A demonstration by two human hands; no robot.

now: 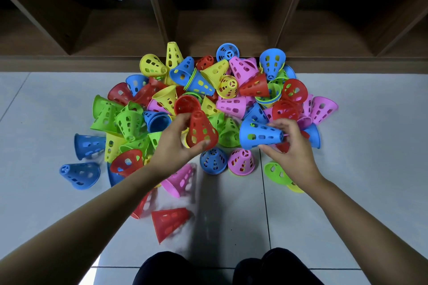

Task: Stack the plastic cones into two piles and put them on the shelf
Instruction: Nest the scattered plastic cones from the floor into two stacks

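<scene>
Head cam view: there's a big jumbled heap of perforated plastic cones (228, 90) in red, blue, yellow, green and pink. It sits on the pale tiled floor (361, 150), with its far side right up against the front edge of the dark wooden shelf (208, 37).

The left hand (174, 146) has its fingers and thumb wrapped round a red plastic cone with holes (201, 131), held tip-up just above the near side of the heap. The right hand (294, 148) is grasping a blue plastic cone with holes (260, 134) near its narrow end, and that one's tipped sideways with the wide mouth facing the red one. The two held cones are close but not touching.

A few strays lie off the heap: a red cone on its side (170, 222) closer to the person's dark-clothed knees (162, 268), and a blue cone (80, 174) out past the left edge of the heap.
</scene>
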